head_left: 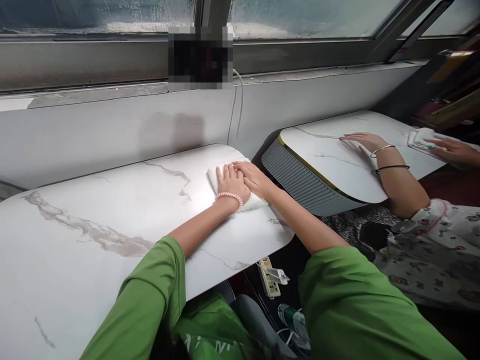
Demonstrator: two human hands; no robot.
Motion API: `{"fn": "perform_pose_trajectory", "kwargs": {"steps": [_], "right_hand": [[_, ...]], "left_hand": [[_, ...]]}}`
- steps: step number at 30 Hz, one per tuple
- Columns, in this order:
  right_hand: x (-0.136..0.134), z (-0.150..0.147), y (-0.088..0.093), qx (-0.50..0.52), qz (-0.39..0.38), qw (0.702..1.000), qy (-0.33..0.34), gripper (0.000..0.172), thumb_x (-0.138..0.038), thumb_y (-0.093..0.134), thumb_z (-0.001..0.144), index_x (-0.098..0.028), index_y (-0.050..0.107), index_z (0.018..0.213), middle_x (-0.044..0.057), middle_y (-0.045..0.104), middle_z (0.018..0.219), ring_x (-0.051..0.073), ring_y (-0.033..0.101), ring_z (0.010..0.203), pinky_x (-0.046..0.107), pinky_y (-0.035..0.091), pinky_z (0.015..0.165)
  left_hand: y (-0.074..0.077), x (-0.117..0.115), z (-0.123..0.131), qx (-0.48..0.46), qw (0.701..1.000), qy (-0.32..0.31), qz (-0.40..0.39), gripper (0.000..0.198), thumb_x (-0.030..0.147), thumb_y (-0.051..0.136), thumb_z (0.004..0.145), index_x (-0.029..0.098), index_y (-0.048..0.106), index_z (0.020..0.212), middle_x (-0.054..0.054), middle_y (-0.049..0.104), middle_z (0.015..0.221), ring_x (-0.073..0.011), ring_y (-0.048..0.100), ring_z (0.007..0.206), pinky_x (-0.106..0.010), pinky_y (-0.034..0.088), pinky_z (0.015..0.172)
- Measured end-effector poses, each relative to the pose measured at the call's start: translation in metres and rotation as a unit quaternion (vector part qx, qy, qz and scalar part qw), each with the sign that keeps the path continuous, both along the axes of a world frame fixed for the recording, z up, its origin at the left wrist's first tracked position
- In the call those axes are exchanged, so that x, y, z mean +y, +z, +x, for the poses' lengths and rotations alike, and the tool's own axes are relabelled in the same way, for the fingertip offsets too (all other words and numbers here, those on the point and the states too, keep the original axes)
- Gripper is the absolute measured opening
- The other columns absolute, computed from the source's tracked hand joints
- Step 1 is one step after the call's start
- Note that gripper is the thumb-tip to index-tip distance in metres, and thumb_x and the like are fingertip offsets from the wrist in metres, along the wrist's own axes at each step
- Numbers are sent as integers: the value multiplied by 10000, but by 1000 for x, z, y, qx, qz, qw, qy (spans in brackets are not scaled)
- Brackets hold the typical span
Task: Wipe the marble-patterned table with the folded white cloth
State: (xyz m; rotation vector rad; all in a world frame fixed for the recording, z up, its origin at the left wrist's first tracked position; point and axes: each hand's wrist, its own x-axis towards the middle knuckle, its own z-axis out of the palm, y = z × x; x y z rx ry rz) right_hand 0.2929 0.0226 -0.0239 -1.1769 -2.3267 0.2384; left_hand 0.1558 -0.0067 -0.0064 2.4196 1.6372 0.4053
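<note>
A folded white cloth (213,176) lies on the white marble-patterned table (123,205), near its rounded right end. My left hand (233,184), with a pink coil band at the wrist, rests flat on the cloth with its fingers spread. Beside it, my right hand (257,179) presses flat on the same cloth, its fingertips touching or overlapping the left hand's fingers. Neither hand has its fingers wrapped round the cloth, and both cover part of it.
A second marble-patterned table (333,150) stands to the right; another person's hands (365,141) are over it, one on a white cloth (422,139). Below are a power strip (269,280) and a bottle (294,320). A white cable (241,100) hangs down the wall.
</note>
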Motion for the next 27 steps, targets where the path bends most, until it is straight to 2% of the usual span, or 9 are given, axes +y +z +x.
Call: {"fn": "perform_pose_trajectory", "kwargs": {"steps": [6,11,15,20,24,27], "right_hand": [[80,-19,1,7,-2,1000,-10,363,-282,347,896,-212,568,1175,120,625,1271,278,544,1200,477,410,1055],[122,-25,-2,29,1,1000,-4,342,-299,343,896,-202,589,1114,115,654,1189,273,573,1129,450,435,1020],[129,-23,-5,40,1,999,2,342,-323,352,901,-204,592,1114,111,660,1191,272,581,1133,445,442,1017],[121,-23,-7,48,9,999,-15,356,-315,352,898,-204,601,1125,110,653,1235,276,575,1169,468,422,1041],[107,-24,-9,63,-5,998,-29,365,-344,366,908,-221,601,1158,100,639,1284,278,551,1231,508,402,1070],[89,-19,-11,53,-7,998,-25,389,-356,341,925,-223,583,1198,104,618,1324,277,516,1288,541,361,1106]], "left_hand": [[-3,77,-15,-18,999,25,21,499,219,360,923,110,515,1384,-134,415,1527,-266,301,1450,-490,97,1239],[-8,111,-16,-27,996,67,48,459,198,356,919,139,561,1325,-134,475,1473,-266,349,1415,-493,115,1231],[-8,116,-15,-30,995,71,56,454,188,367,906,134,573,1307,-136,504,1440,-265,380,1391,-485,126,1230],[-8,110,-17,-17,997,60,53,498,196,353,922,94,514,1382,-152,454,1489,-266,335,1427,-471,117,1235],[-6,97,-19,-2,998,49,34,505,212,342,940,91,487,1408,-153,397,1538,-268,306,1449,-490,117,1233],[-3,77,-16,0,998,45,38,516,211,344,943,73,462,1425,-170,401,1534,-281,308,1450,-513,139,1223]]}}
